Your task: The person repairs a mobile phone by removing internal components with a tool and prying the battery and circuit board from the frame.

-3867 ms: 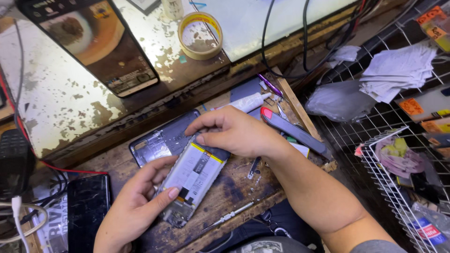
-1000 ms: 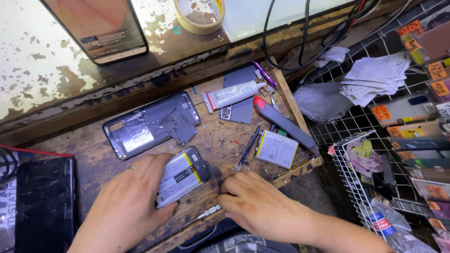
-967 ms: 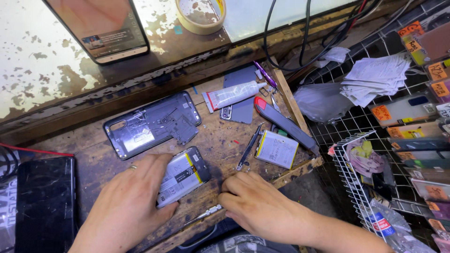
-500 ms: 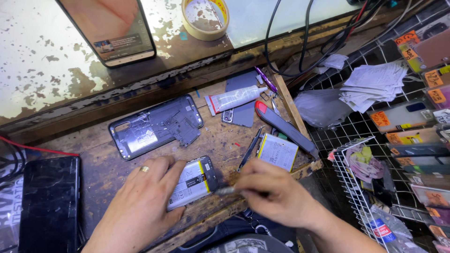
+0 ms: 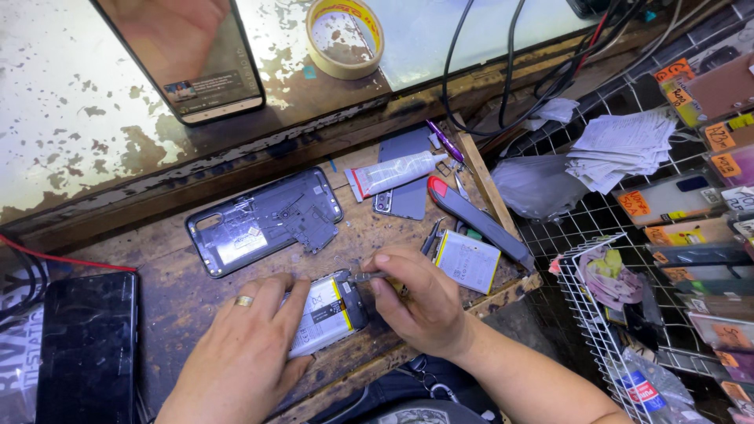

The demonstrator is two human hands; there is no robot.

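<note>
An opened phone (image 5: 326, 314), its back off and its white battery showing, lies face down near the front edge of the worn wooden tabletop (image 5: 181, 302). The left hand (image 5: 243, 357), a ring on one finger, lies flat over the phone's left side with the fingers curled round its edge, pinning it down. The right hand (image 5: 416, 302) has thumb and forefinger pinched together on a small metal tool (image 5: 363, 275), probably tweezers, though the view is too small to be sure; its tip touches the top right corner of the phone. Behind the hands lies the removed dark back cover (image 5: 263, 220), inner side up. To the right of it a white glue tube (image 5: 393, 173) rests across a grey phone (image 5: 408, 177), with a utility knife (image 5: 475, 220) with a red end just beside. A loose white battery (image 5: 469, 261) sits just beyond the right hand's knuckles. A roll of yellow tape (image 5: 345, 38) and a propped-up phone (image 5: 184, 55) stand on the raised ledge at the back, and a black phone (image 5: 86, 345) lies at the far left.
</note>
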